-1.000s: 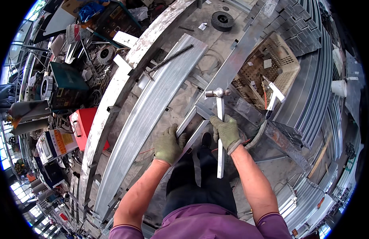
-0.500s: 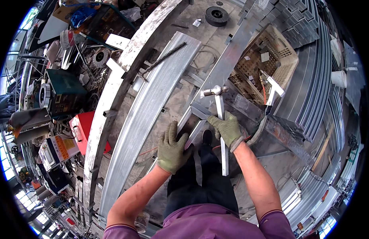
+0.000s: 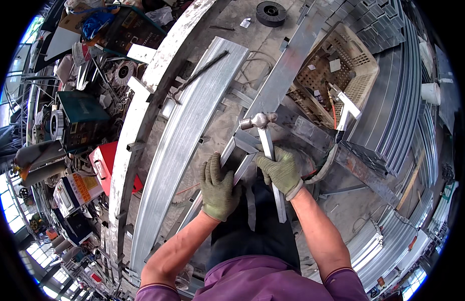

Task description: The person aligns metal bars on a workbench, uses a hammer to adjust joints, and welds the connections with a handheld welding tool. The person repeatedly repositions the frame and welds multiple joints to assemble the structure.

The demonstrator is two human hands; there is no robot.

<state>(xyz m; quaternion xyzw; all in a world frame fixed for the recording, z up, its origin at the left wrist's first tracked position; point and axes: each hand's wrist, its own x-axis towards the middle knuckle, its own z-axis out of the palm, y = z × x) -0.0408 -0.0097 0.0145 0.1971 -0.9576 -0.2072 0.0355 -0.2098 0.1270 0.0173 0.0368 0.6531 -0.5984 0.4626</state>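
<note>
My right hand, in a green work glove, is wrapped around a hammer with a rounded steel head and a straight, bar-like metal handle. The hammer head sits just above the upper end of a narrow metal frame; I cannot tell whether they touch. The frame has two rails and a short end piece. My left hand, gloved the same way, lies over the frame with its fingers stretched out along one rail and its thumb apart toward the other. Its palm side is hidden.
A wide metal channel runs left of my hands, with a long pale beam beyond it. Ahead, a flat steel bar extends away. To the right are a beige plastic crate, a welding torch with its cable, and stacked metal profiles.
The hammer head has shifted slightly left and down, and its handle now leans more to the left. My right hand has moved slightly with it. My left hand stays on the frame.
</note>
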